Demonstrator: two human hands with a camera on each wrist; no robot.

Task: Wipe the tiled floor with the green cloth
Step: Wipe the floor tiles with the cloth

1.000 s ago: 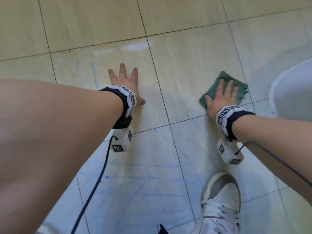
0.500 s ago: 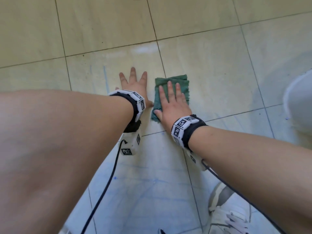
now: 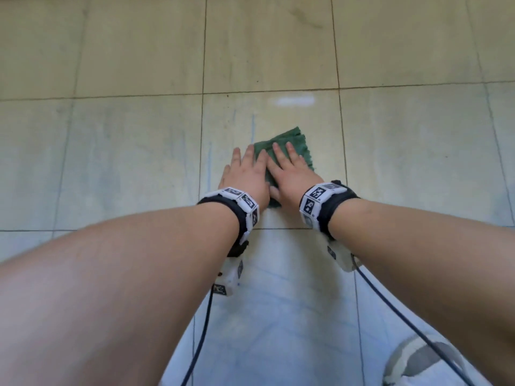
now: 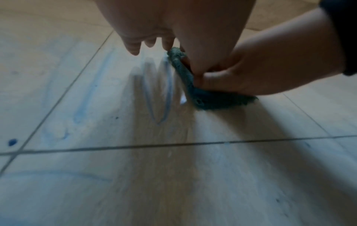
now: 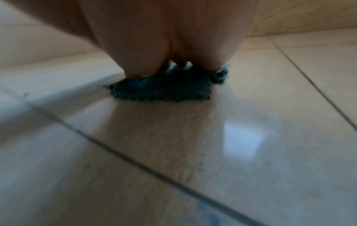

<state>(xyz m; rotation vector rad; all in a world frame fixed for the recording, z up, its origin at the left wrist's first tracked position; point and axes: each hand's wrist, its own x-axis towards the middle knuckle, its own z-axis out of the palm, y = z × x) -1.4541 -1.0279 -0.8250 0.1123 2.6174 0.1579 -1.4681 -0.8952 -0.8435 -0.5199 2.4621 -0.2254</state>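
Observation:
The green cloth [image 3: 292, 144] lies flat on the pale tiled floor [image 3: 133, 162], just ahead of my wrists. My right hand [image 3: 289, 169] presses down on it with straight, spread fingers. My left hand [image 3: 245, 174] lies flat on the tile right beside it, its index finger against the cloth's left edge. In the left wrist view the cloth [image 4: 208, 99] is bunched under the right hand [image 4: 260, 71], with its edge raised beside my left fingers [image 4: 135, 45]. In the right wrist view the cloth [image 5: 160, 90] is squashed beneath my right palm [image 5: 164, 38].
Faint blue streaks [image 3: 253, 129] mark the tile ahead of the cloth, and blue loops [image 4: 160, 91] show left of it. A white shoe [image 3: 423, 363] stands at the lower right. Black cables [image 3: 200, 330] trail from both wrists toward me.
My right hand has slid the cloth leftward across the tile, from well to the right until it meets my left hand. The left hand stayed planted on the floor.

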